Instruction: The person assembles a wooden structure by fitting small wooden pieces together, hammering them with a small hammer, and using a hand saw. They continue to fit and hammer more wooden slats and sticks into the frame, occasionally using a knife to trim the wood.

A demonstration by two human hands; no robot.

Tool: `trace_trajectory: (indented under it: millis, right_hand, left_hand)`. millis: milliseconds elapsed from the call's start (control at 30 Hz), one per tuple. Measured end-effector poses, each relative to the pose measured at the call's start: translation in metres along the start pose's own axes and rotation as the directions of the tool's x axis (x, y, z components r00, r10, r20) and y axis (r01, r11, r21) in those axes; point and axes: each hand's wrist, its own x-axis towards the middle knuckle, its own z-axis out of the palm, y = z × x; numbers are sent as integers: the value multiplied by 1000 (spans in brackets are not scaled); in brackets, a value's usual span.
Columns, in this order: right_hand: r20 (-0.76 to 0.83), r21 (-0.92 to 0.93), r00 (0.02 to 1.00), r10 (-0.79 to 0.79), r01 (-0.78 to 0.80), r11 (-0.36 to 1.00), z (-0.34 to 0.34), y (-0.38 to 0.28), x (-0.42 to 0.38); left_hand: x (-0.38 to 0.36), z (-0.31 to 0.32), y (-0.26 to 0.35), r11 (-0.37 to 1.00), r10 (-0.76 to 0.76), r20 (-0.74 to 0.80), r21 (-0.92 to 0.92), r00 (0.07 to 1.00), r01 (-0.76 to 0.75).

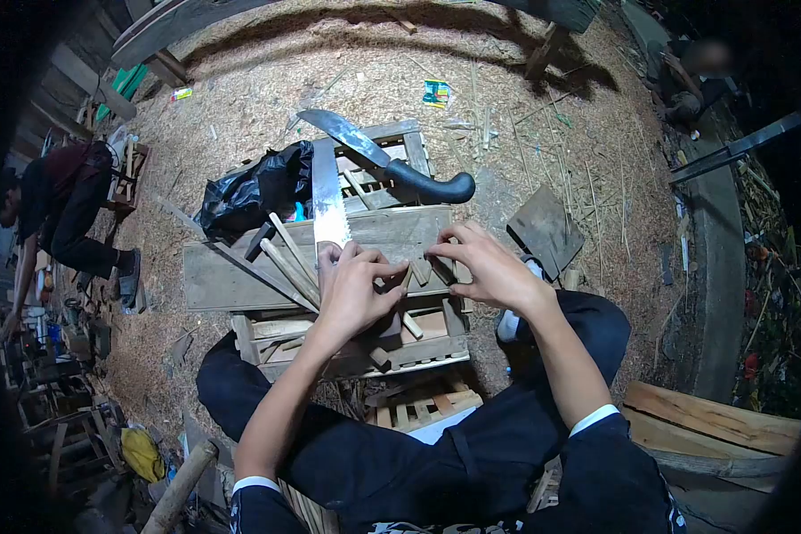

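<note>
My left hand is curled beside the lower end of a saw blade, its thumb and forefinger closed about a small wood piece. With bent fingers, my right hand grips a small dark wood block at the board's right end. Between the hands another short wood piece rests on the wide wooden board. Several slim wooden sticks lie left of my left hand. Beyond the board is a big curved knife with a black handle.
A black plastic bag sits on the far left of the slatted crate that carries the board. Wood shavings cover the ground. A flat dark slab lies to the right. One person bends at left; another is at far right.
</note>
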Motion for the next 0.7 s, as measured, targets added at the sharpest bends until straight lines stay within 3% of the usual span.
trace_trajectory:
  millis: [333,400,700]
  right_hand:
    - [29,1,999,46,-46,999,-2,-6,-1]
    - [30,4,998,49,-49,999,-2,-5,-2]
    - [-53,18,999,-8,9,1000,7,-2,-5]
  left_hand:
    - [-1,0,-2,1000,5,-3,-17,1000,-5]
    - [0,-1,-4,999,-20,69,-33,997,23]
    - [1,-2,-2,1000,-20,75,-19,997,21]
